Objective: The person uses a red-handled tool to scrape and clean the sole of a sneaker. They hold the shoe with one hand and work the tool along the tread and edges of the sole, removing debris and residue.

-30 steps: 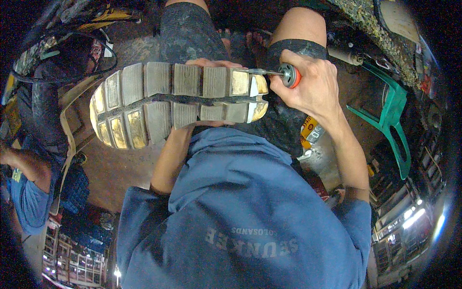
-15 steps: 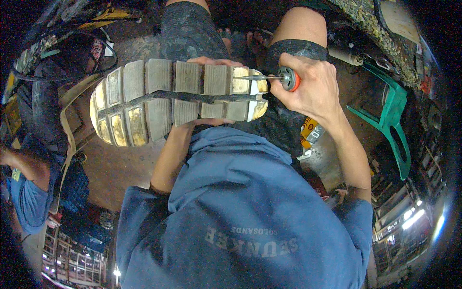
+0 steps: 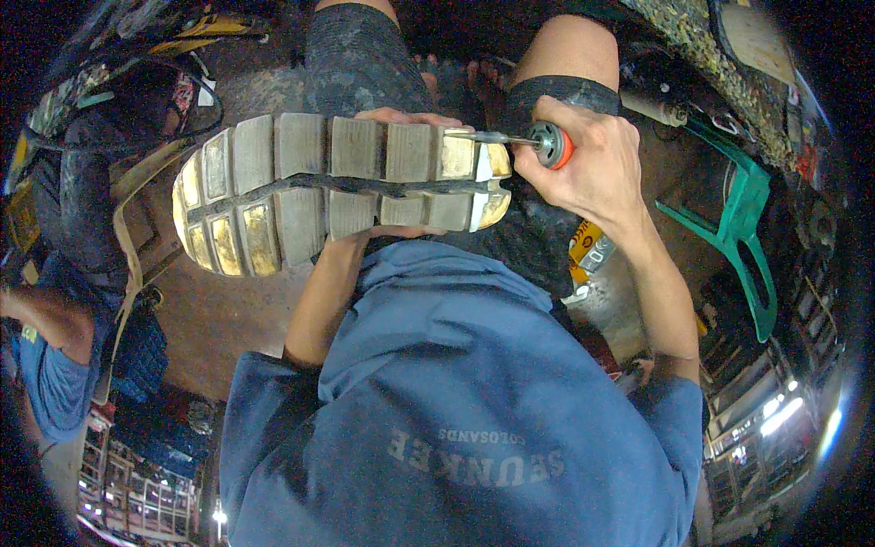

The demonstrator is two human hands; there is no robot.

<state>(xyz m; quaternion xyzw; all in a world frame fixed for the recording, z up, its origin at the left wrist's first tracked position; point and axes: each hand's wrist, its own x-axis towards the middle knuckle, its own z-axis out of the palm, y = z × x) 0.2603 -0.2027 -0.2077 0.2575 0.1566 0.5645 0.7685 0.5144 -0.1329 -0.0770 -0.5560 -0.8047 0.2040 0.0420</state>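
Head view: shoe (image 3: 337,187) held sole-up across the lap, toe to the left, heel to the right. Left hand (image 3: 401,123) wrapped under and around the shoe, fingertips curling over the far edge of the sole, closed on it. Right hand (image 3: 592,169) clenched round the red-collared handle of an awl (image 3: 519,141), metal shaft running left to the heel end, tip touching the sole's upper heel corner. Shoe thus just left of the right hand, joined to it by the shaft; left forearm rising beneath the sole from the blue shirt (image 3: 456,401).

To do the poke well, probably best: keep the shaft level and in line with the sole's edge, press steadily rather than jab, brace the shoe firmly against the knees, and keep the left fingertips clear of the tip's path, since they lie near it along the same edge.

Around: green chair (image 3: 743,228) to the right, another person's arm (image 3: 46,314) at far left.
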